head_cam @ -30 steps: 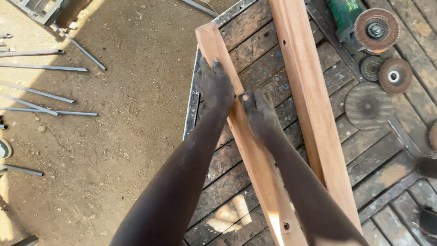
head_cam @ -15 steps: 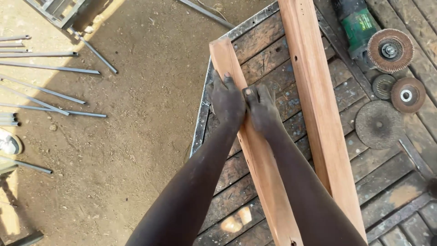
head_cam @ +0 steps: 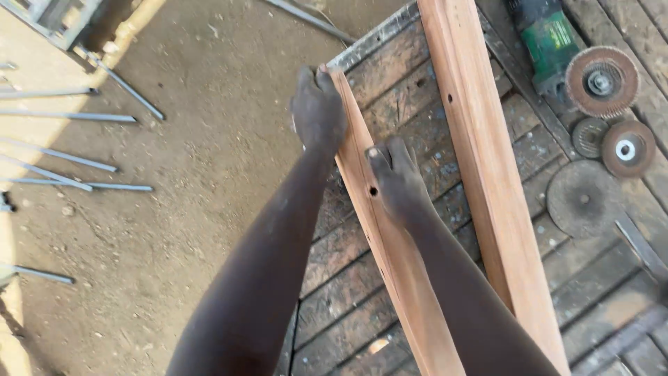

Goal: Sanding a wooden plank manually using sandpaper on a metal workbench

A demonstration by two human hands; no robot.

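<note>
— Which piece are they on?

— The narrower wooden plank (head_cam: pixel 390 257), lying on the slatted workbench (head_cam: pixel 362 306) beside the wider plank (head_cam: pixel 487 174). Left hand (head_cam: pixel 316 111) curls round its far end, right hand (head_cam: pixel 396 184) presses flat just behind.

— Much done?

— Holes are drilled already (one shows by the right fingers); the green angle grinder (head_cam: pixel 546 42) and discs (head_cam: pixel 602 80) lie untouched
</note>
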